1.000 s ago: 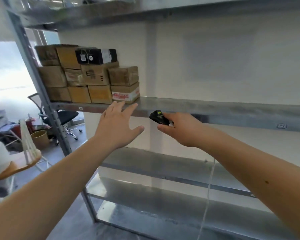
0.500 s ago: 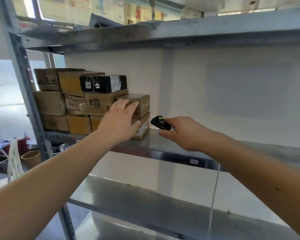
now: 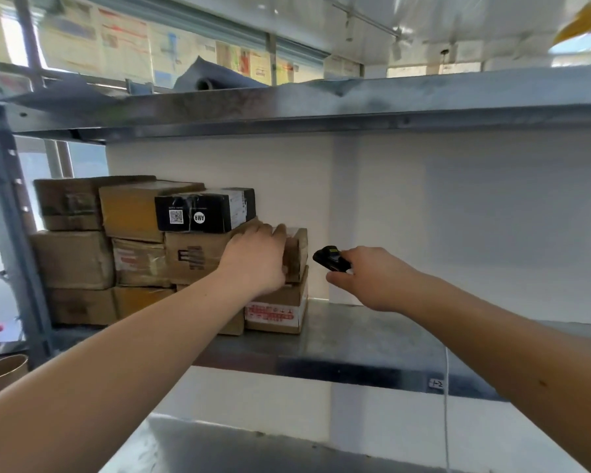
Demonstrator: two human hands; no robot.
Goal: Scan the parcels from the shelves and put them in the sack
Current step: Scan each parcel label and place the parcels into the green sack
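Observation:
Several cardboard parcels are stacked at the left end of a metal shelf [image 3: 372, 336]. A black box [image 3: 205, 213] lies on top of the stack. My left hand [image 3: 256, 257] is on a small brown parcel [image 3: 297, 250] at the stack's right end, fingers over its top and thumb at its front. That parcel sits on a box with a red and white label [image 3: 275, 310]. My right hand [image 3: 362, 278] holds a small black scanner [image 3: 330, 259] just right of the parcel, pointed at it. The sack is not in view.
The shelf's right part is bare metal in front of a white wall. Another shelf board [image 3: 321, 110] runs above and one [image 3: 253, 452] below. A grey upright post [image 3: 11, 233] stands at the left. A thin white cord [image 3: 446, 404] hangs under my right arm.
The view has tilted up and closed in on the shelf. My left hand has reached forward from below the shelf edge onto the small brown parcel. My right hand brought the scanner up beside it.

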